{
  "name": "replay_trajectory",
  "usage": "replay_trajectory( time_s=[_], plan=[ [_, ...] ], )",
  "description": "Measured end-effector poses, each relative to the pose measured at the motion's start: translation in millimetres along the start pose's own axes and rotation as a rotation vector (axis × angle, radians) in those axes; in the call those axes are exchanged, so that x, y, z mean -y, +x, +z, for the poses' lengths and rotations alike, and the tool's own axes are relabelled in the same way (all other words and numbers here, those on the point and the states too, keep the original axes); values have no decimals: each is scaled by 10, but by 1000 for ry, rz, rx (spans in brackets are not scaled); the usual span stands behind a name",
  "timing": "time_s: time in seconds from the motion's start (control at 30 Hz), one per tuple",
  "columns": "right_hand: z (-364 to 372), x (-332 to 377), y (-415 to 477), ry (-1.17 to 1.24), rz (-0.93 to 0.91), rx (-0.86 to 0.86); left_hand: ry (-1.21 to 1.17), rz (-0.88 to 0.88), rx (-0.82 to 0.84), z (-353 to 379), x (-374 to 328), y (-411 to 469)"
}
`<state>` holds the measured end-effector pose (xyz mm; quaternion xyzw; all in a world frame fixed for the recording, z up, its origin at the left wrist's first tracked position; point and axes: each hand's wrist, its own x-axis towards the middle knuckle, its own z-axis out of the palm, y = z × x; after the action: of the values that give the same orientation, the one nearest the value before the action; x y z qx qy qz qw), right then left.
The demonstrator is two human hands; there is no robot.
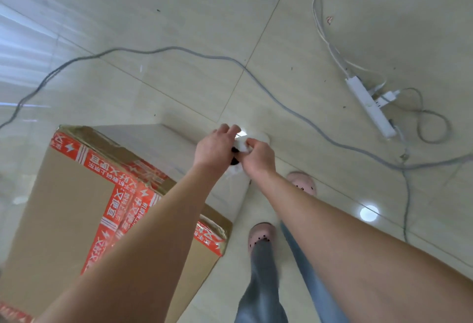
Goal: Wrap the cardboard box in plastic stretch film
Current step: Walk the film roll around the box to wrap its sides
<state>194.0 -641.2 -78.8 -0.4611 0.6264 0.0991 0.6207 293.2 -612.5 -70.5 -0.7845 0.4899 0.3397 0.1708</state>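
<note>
**A:** Start at your grip. Your left hand (pixel 213 147) and right hand (pixel 257 155) meet out in front of you, fingers curled shut around the roll of stretch film (pixel 242 143). You see only a white crumpled bit between the knuckles and a dark core end just under them, so I can't tell how firmly either hand has it.

**B:** And the film itself?

**A:** A clear sheet (pixel 194 148) seems to run from the roll toward eight o'clock, back to the cardboard box (pixel 69 210). It is nearly invisible against the pale floor (pixel 179 28), so you may misjudge where its edge lies.

**B:** So what goes wrong from here?

**A:** Most likely the film bunches. The white wad at your fingers suggests it is already roping there; pull harder and you'd probably lay a cord on the box, not a flat band. Pull unevenly and it could tear, or peel off the corner with the red tape (pixel 112 169).

**B:** Anything underfoot?

**A:** Yes. Your slippers (pixel 262 233) are at five o'clock from the hands, just beside the box. The grey cable (pixel 294 113) crosses the floor at one to three o'clock, and the power strip (pixel 368 105) lies well apart at two o'clock. If you walk round the box while watching the film, you could snag that cable and jerk the roll out of your hands.
</note>
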Motion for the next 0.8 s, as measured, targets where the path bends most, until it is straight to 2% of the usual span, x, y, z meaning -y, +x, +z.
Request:
replay_trajectory(
  time_s=[0.07,0.23,0.47,0.67,0.77,0.8],
  plan=[
    [-43,32,44,-7,23,7,117,84,21,-75,-52,53],
    [-83,208,141,-98,2,36,40,-3,25,-202,-69,143],
    [-70,422,242,-108,0,5,-270,-223,-42,-216,111,245],
    [-22,625,302,-60,25,14,-696,-572,-119,-180,303,315],
    [20,815,364,-55,-37,11,-933,-667,-29,-216,383,323],
    [26,877,384,-81,-60,17,-917,-654,24,-245,423,341]
  ],
)
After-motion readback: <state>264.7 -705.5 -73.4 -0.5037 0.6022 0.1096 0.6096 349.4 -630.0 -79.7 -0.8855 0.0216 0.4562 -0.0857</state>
